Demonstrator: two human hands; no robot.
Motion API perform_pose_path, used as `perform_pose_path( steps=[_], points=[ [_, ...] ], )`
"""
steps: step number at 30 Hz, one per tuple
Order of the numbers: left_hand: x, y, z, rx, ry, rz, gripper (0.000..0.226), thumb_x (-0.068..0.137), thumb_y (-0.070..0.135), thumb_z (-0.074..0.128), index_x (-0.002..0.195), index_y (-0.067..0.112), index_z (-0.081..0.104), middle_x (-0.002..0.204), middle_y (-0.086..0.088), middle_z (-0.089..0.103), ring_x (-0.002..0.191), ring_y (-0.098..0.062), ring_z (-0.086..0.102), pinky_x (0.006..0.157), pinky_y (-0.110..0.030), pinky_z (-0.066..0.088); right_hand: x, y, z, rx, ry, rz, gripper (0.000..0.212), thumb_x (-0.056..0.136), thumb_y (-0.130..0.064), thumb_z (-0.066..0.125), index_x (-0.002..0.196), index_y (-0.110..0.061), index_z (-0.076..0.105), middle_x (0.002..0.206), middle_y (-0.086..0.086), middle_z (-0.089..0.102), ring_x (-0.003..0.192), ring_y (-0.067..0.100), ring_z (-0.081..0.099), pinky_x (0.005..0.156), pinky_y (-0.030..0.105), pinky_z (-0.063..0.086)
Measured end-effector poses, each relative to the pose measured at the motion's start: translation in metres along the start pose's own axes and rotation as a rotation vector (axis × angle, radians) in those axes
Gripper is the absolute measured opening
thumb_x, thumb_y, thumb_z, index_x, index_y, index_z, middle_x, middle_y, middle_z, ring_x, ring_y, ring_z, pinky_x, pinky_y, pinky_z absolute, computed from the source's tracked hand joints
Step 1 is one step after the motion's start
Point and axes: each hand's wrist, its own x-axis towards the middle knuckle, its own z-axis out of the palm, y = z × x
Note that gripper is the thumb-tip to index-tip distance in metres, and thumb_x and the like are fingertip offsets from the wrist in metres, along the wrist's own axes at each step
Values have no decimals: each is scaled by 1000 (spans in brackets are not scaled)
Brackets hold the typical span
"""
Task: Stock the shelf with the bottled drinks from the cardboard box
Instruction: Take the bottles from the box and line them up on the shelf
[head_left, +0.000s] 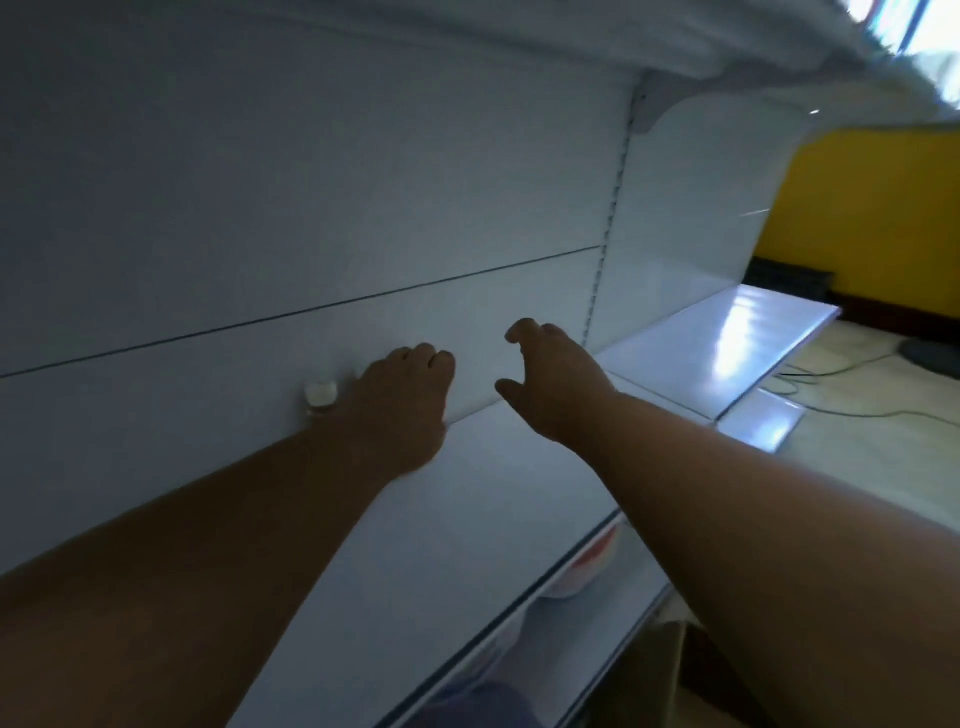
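A bottle with a white cap (321, 393) stands at the back of the white shelf (519, 467), against the back panel. My left hand (400, 410) reaches in just right of that cap, knuckles up and fingers curled downward; whatever is under the palm is hidden. My right hand (550, 379) hovers over the shelf to the right, fingers loosely bent and thumb spread, holding nothing. A brown corner of the cardboard box (670, 670) shows at the bottom right, below my right forearm.
On the lower shelf sit bottles with red labels (587, 561), seen through the gap at the shelf's front edge. A slotted upright (608, 228) divides the back panel. Cables (831, 384) lie on the floor to the right, by a yellow wall (857, 218).
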Motion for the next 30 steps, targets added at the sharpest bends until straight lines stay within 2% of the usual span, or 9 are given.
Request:
perform_pose_path(
  steps=[5,16,18,21,22,25,26,29,30],
  points=[
    [-12,79,15,-186,-15,123,43,78,33,71,112,17,51,109,-4,55,97,-25,52,79,-37,44,-77,45,-46,-132,76,101,44,87,-26,60,127,-16,46,116,9,54,102,28,55,83,41,49],
    [-6,314,126,-406,-327,395,42,76,33,70,112,21,53,113,-4,56,105,-25,53,86,-36,45,-251,211,-84,-236,31,486,40,84,-27,62,122,-18,53,113,6,58,99,26,57,81,39,50],
    [-15,351,156,-429,-397,417,43,77,30,72,114,21,54,113,-3,55,102,-22,52,81,-32,43,-276,243,-73,-193,-18,568,42,82,-27,66,121,-19,54,115,5,58,100,25,58,83,40,50],
    [-33,391,213,-416,-512,447,36,77,29,71,108,22,53,107,-1,54,98,-21,51,78,-35,46,-308,292,-41,-159,-96,650,43,79,-29,69,119,-20,57,113,3,60,98,23,59,86,40,50],
    [-38,401,235,-417,-558,457,34,77,27,69,106,22,53,105,-1,54,97,-21,51,77,-34,44,-319,309,-26,-130,-118,668,41,80,-29,69,118,-21,57,112,2,61,98,21,59,83,37,50],
    [-54,421,293,-399,-673,425,35,76,25,68,108,25,52,104,1,54,95,-18,50,73,-33,43,-342,350,20,-40,-192,742,32,82,-32,68,111,-26,57,99,-5,57,83,10,56,61,22,42],
    [-58,426,311,-394,-704,416,38,75,27,70,109,26,52,104,3,53,95,-17,50,74,-33,45,-346,363,34,-31,-211,755,31,82,-32,68,110,-26,58,98,-5,57,80,9,54,60,22,41],
    [-68,434,353,-373,-797,386,42,72,32,72,108,29,52,103,4,53,93,-16,50,75,-35,47,-355,399,77,16,-285,771,32,81,-31,68,110,-23,58,105,0,57,90,17,56,76,34,50],
    [-71,435,365,-362,-829,365,43,72,34,72,109,29,52,103,3,53,93,-17,50,75,-35,46,-358,408,92,35,-314,786,31,81,-31,68,109,-24,57,105,0,57,90,18,56,76,36,51]
  ],
)
